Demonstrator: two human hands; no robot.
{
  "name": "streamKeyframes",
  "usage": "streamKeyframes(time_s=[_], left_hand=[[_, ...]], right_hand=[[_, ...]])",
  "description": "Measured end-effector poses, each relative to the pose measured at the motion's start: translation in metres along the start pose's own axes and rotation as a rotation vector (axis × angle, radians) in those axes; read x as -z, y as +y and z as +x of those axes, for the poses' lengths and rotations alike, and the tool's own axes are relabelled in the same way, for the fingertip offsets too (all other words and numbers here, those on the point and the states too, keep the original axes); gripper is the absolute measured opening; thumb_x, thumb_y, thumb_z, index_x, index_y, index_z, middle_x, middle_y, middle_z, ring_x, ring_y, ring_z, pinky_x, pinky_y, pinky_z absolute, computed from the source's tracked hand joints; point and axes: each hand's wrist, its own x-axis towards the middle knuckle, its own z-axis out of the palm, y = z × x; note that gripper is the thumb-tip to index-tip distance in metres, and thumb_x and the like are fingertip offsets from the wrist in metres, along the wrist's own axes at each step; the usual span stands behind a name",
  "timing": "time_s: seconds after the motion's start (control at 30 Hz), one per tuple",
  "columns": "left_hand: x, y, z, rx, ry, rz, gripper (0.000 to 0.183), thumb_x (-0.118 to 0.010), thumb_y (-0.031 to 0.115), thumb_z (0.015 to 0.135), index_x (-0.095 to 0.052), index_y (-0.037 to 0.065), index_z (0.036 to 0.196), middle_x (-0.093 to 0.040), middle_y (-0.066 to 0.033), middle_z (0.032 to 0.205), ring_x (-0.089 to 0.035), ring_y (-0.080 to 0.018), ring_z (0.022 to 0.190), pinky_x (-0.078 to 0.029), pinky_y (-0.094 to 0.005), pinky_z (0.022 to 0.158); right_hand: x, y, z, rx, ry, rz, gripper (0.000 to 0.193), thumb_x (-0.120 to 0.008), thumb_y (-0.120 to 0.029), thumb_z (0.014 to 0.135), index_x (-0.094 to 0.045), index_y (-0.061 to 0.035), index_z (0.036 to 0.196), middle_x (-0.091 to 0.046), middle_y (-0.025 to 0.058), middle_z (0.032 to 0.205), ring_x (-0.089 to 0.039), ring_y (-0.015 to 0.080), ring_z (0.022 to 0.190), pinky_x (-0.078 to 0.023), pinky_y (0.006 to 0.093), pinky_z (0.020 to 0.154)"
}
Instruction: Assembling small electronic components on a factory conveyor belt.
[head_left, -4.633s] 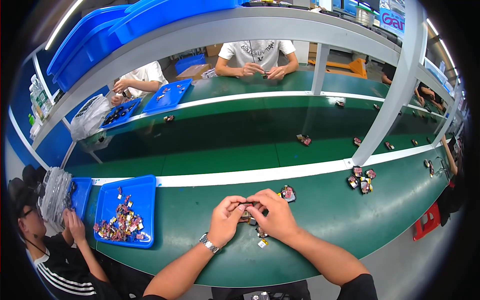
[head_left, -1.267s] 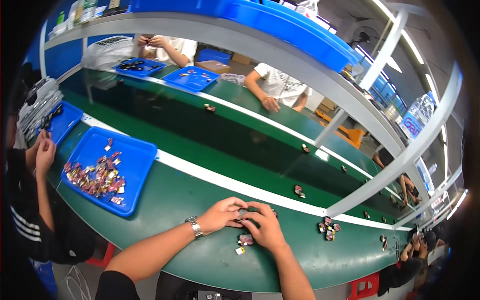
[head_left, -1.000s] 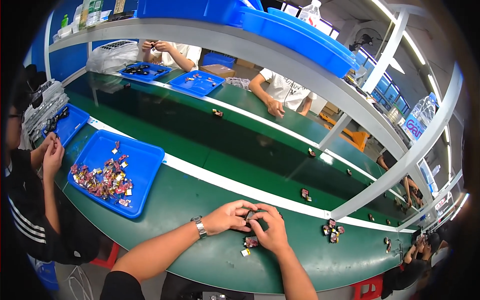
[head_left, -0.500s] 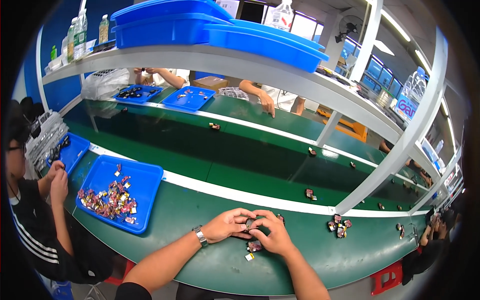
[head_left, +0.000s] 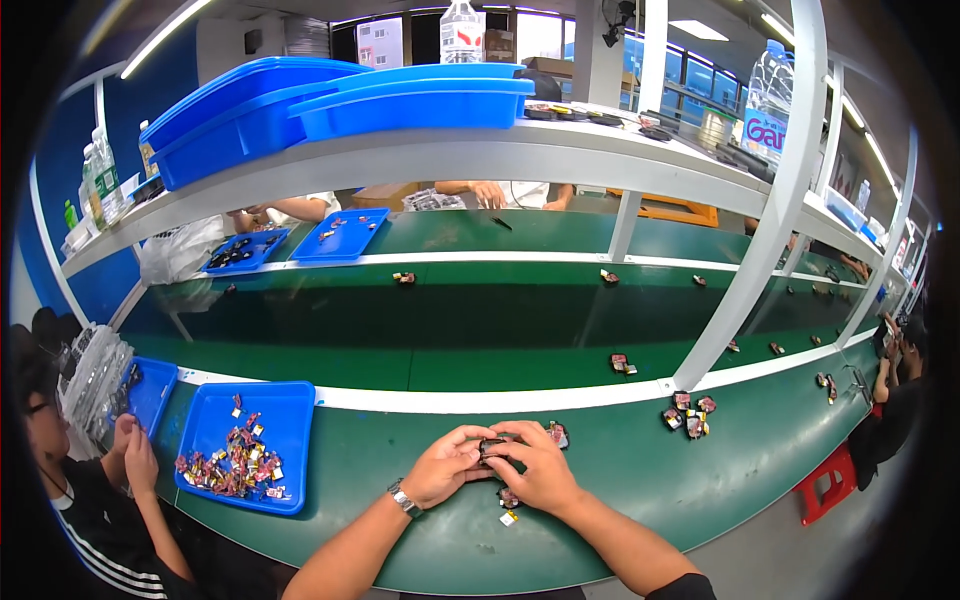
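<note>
Near the front edge of the green bench, my left hand (head_left: 446, 466) and my right hand (head_left: 540, 472) are closed together on a small black housing (head_left: 490, 448). Fingers of both hands cover much of it, so its details are hidden. Below the right hand lies a small part with a reddish circuit board (head_left: 509, 497), and beside it a little white-and-yellow piece (head_left: 509, 518). Just beyond the right fingers sits another black part with a reddish board (head_left: 559, 435). Round my left wrist is a metal-band watch (head_left: 405, 497).
To my left stands a blue tray (head_left: 309, 430) heaped with small reddish, white and yellow parts. A cluster of black-cased parts (head_left: 690, 416) lies to the right, near a white post (head_left: 752, 215). Overhead runs a shelf (head_left: 420, 150) with blue bins. Co-workers sit at left, right and across.
My head view has turned and tilted, shifting the whole scene. My right fingers now lie more over the black housing. Across the bench, a co-worker's hand has drawn back from the surface.
</note>
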Motion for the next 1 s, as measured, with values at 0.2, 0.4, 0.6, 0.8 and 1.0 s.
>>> streamKeyframes(time_s=[0.2, 0.4, 0.6, 0.8, 1.0], left_hand=[[0.000, 0.001, 0.000, -0.019, -0.017, 0.002, 0.032, -0.050, 0.012, 0.100, -0.047, 0.008, 0.133, -0.054, -0.0095, 0.131, -0.056, -0.0187, 0.118, -0.047, -0.0383, 0.100], [0.002, -0.001, -0.001, -0.008, -0.021, -0.053, 0.032, -0.049, 0.013, 0.101, -0.046, 0.008, 0.133, -0.053, -0.0099, 0.133, -0.055, -0.0183, 0.119, -0.048, -0.0374, 0.100], [-0.001, -0.006, 0.000, -0.048, 0.028, -0.018, 0.030, -0.050, 0.014, 0.102, -0.046, 0.008, 0.131, -0.052, -0.0099, 0.138, -0.054, -0.0181, 0.121, -0.048, -0.0369, 0.099], [-0.005, -0.007, 0.001, -0.085, 0.039, 0.010, 0.030, -0.051, 0.016, 0.102, -0.047, 0.008, 0.131, -0.051, -0.0108, 0.140, -0.054, -0.0181, 0.121, -0.049, -0.0365, 0.098], [-0.004, -0.008, 0.001, -0.065, 0.047, -0.038, 0.028, -0.054, 0.014, 0.100, -0.048, 0.007, 0.127, -0.051, -0.0144, 0.139, -0.055, -0.0232, 0.122, -0.048, -0.0444, 0.102]], right_hand=[[-0.003, 0.001, -0.001, -0.031, 0.021, 0.127, 0.017, -0.072, -0.006, 0.081, -0.074, -0.0084, 0.098, -0.062, 0.0081, 0.120, -0.057, 0.0254, 0.109, -0.051, 0.0360, 0.091], [-0.003, 0.000, 0.001, -0.058, 0.013, 0.099, 0.020, -0.072, -0.006, 0.080, -0.075, -0.0095, 0.100, -0.063, 0.0084, 0.122, -0.057, 0.0259, 0.111, -0.051, 0.0359, 0.092], [-0.010, 0.002, -0.001, -0.075, 0.086, 0.089, 0.020, -0.072, -0.007, 0.080, -0.075, -0.0096, 0.099, -0.063, 0.0099, 0.124, -0.058, 0.0269, 0.113, -0.050, 0.0369, 0.094], [-0.011, -0.001, -0.004, -0.135, 0.107, 0.100, 0.020, -0.073, -0.006, 0.079, -0.076, -0.0097, 0.099, -0.063, 0.0106, 0.126, -0.059, 0.0263, 0.112, -0.048, 0.0374, 0.096], [-0.017, -0.002, -0.006, -0.209, 0.162, 0.204, 0.018, -0.072, -0.008, 0.079, -0.076, -0.0106, 0.097, -0.063, 0.0092, 0.123, -0.058, 0.0271, 0.112, -0.047, 0.0378, 0.096]])
